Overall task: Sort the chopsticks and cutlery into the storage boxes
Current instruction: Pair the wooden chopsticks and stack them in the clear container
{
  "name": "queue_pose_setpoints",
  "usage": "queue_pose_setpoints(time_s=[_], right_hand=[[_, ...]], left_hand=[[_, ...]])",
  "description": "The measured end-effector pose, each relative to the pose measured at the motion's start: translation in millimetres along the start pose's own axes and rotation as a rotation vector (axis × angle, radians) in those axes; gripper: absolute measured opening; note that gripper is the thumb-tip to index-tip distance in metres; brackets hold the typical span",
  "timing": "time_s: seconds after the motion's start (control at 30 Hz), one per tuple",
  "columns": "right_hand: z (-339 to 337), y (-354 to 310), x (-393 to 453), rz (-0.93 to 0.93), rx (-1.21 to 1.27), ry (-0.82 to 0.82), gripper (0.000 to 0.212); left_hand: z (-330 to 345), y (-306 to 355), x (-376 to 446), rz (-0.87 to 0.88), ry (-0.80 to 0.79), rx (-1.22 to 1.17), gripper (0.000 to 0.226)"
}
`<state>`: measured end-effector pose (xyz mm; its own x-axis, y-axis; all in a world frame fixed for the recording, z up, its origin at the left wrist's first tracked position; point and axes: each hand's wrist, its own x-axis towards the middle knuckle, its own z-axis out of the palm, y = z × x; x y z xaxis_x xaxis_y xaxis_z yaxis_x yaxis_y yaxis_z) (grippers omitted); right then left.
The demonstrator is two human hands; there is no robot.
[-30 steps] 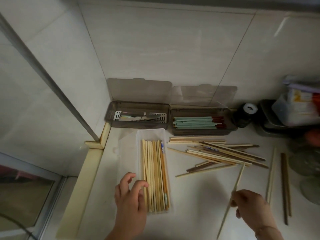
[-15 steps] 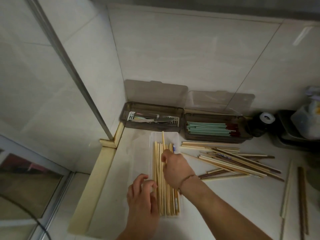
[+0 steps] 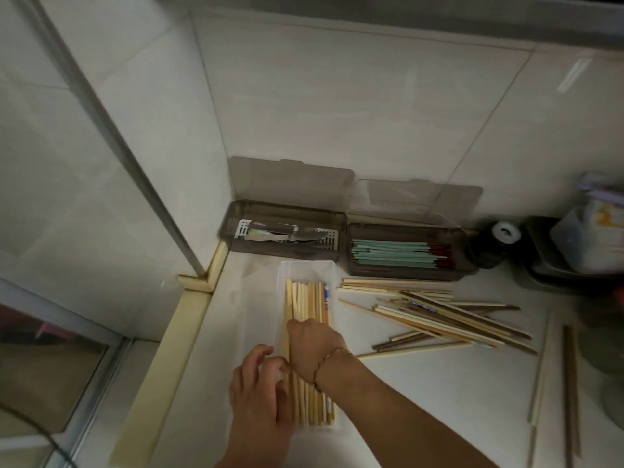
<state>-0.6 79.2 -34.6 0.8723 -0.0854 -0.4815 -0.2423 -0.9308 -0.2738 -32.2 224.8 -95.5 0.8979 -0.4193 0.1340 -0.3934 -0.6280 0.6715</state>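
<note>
While a second ago the right hand (image 3: 315,342) held one pale chopstick near the counter's front edge, it now presses curled fingers on the bamboo chopsticks (image 3: 305,305) inside the clear plastic box (image 3: 305,265); left hand (image 3: 258,396), fingers loosely curled, steadies the box's left side. Loose wooden chopsticks (image 3: 439,315) at counter centre remain unsorted.

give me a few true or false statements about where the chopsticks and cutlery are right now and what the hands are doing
1. The clear box in front holds pale wooden chopsticks. True.
2. The right hand is over the loose pile on the counter. False: it rests on the chopsticks inside the clear box.
3. The right dark box holds green chopsticks with dark red ends. True.
4. The metal cutlery lies loose on the counter. False: it sits in the left dark box by the wall.
5. Both dark boxes have their lids shut. False: both lids stand open against the wall.
6. The left hand is at the clear box's left side. True.
</note>
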Motion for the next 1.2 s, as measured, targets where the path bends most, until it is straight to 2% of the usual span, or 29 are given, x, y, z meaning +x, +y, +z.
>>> queue_pose_setpoints(time_s=[0.07,0.17,0.23,0.3,0.33,0.47,0.57,0.67,0.87,0.97,1.1,1.2], right_hand=[[0.7,15.8,-15.3,-0.15,0.082,0.132,0.024],[4.0,56.8,-49.0,-0.284,0.368,0.476,0.014],[14.4,101.0,-74.4,-0.143,0.442,0.744,0.011],[28.4,155.1,-101.1,0.181,0.392,0.923,0.009],[35.1,182.0,-114.3,0.37,0.352,0.937,0.01],[51.9,264.2,-165.3,0.985,0.374,0.736,0.014],[60.9,294.2,-192.2,1.139,0.431,0.639,0.013],[72.0,307.8,-200.7,1.184,0.454,0.585,0.015],[85.7,313.7,-198.1,1.171,0.436,0.58,0.017],[91.1,299.5,-200.0,1.159,0.437,0.56,0.021],[98.5,277.3,-202.2,1.166,0.426,0.433,0.027],[95.8,267.2,-208.5,1.14,0.471,0.463,0.029]], left_hand=[[1.3,-0.4,0.9,0.001,0.031,-0.005,0.025],[5.1,1.4,1.4,0.022,0.087,0.0,0.028],[6.8,4.5,1.4,0.028,0.102,-0.001,0.027],[7.6,8.5,1.7,0.033,0.11,0.0,0.024],[7.6,10.1,1.8,0.036,0.117,-0.003,0.025],[7.4,12.0,2.1,0.03,0.142,-0.013,0.025],[8.3,13.1,0.6,0.026,0.149,0.006,0.026],[8.2,16.9,0.8,0.042,0.148,0.042,0.031],[7.1,18.7,-0.5,0.043,0.127,0.064,0.033],[6.8,19.3,0.0,0.035,0.113,0.071,0.033],[6.2,18.9,-0.2,0.018,0.093,0.069,0.032],[6.0,18.2,-0.2,0.022,0.084,0.063,0.028]])
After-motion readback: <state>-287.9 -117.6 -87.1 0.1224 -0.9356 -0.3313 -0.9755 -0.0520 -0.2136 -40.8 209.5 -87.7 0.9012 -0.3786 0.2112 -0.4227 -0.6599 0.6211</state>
